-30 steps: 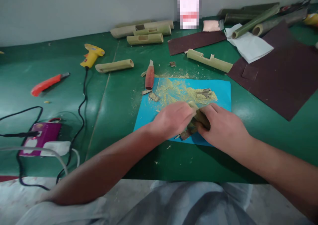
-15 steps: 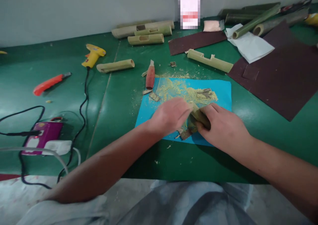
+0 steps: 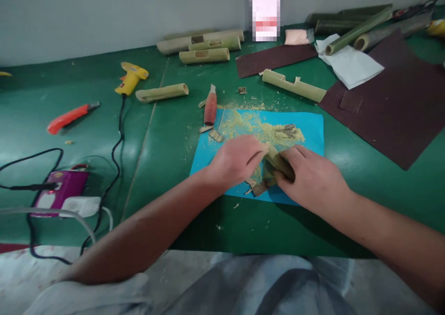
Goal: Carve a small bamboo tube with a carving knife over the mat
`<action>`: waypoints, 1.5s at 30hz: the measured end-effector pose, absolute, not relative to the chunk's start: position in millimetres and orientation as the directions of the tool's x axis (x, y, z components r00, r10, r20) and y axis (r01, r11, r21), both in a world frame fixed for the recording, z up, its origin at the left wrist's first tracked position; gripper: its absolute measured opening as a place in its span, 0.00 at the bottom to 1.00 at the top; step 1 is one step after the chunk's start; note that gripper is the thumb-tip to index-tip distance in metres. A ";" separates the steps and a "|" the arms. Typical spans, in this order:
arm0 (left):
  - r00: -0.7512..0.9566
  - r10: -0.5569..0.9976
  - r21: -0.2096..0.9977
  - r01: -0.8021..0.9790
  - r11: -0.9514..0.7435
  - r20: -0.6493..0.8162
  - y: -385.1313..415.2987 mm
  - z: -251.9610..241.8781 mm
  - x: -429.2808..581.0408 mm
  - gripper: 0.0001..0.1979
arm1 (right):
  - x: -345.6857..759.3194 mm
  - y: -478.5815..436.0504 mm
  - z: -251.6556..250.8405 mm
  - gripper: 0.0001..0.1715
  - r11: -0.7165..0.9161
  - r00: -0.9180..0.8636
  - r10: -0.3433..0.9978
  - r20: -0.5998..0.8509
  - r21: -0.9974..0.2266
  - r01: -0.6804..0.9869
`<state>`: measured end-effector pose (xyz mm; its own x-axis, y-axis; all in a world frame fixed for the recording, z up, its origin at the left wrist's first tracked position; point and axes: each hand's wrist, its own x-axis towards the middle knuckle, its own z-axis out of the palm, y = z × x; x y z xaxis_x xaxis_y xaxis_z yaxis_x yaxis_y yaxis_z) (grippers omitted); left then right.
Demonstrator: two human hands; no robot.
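A short bamboo tube (image 3: 274, 156) is tilted over the blue sheet (image 3: 309, 122), with my right hand (image 3: 311, 173) wrapped round its near end. At the tube's far end, my left hand (image 3: 239, 157) is closed, its fingertips pinched together against the rim. What lies between those fingertips is hidden. Yellowish shavings (image 3: 243, 125) and a split bamboo scrap (image 3: 287, 131) lie on the sheet beyond my hands. Below my fingers sit more dark bark scraps (image 3: 260, 188). By the sheet's upper left corner is a red-handled blade tool (image 3: 210, 106).
A yellow glue gun (image 3: 130, 78), a red cutter (image 3: 69, 119) and a purple power block (image 3: 69, 185) with cables are on the left. Notched bamboo tubes (image 3: 205, 55) line the back. On the right lie brown sandpaper sheets (image 3: 392, 106), white paper (image 3: 358, 67) and more bamboo.
My left hand has shifted slightly at the tube's far end and shows less blur. My right hand keeps its grip on the bamboo tube.
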<state>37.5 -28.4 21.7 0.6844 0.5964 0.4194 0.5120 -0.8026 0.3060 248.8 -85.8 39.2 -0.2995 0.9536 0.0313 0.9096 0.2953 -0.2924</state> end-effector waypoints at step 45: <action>0.678 0.586 0.268 0.523 -0.809 0.443 -27.7 19.6 34.9 0.15 | 249.5 -85.0 41.1 0.07 0.276 -0.285 0.958 0.017 -0.317 0.907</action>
<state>34.9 -27.7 19.6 0.6781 0.5862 0.4434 0.5235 -0.8086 0.2685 249.5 -85.0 41.1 -0.2852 0.9583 0.0172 0.9073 0.2757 -0.3174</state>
